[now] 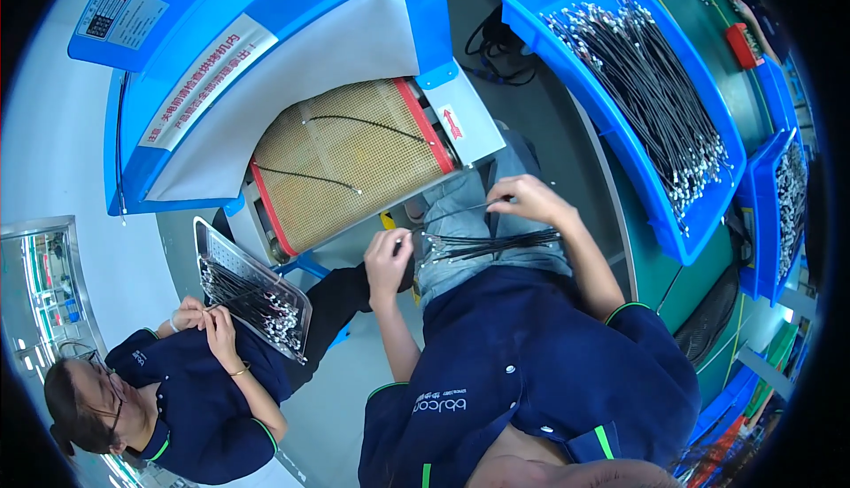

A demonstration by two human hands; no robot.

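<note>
A thin black cable (456, 215) is stretched above my lap. Its one end is pinched in the fingers of my left hand (387, 262); what exactly lies between those fingertips is small. The other end is gripped between thumb and fingers of my right hand (529, 200), slightly farther off. Below both hands, a bundle of similar black cables (496, 244) with pale ends rests across my thighs. Ahead, two single cables, one nearer (305, 175) and one farther (372, 123), lie apart on the tan mesh conveyor belt (354, 156).
The blue machine (354, 19) arches over the belt. To the right, a large blue bin (682, 231) full of cables stands on a green table (620, 187), with a smaller blue bin (761, 267) beyond. A seated co-worker (212, 382) at left handles cables over a metal tray (252, 262).
</note>
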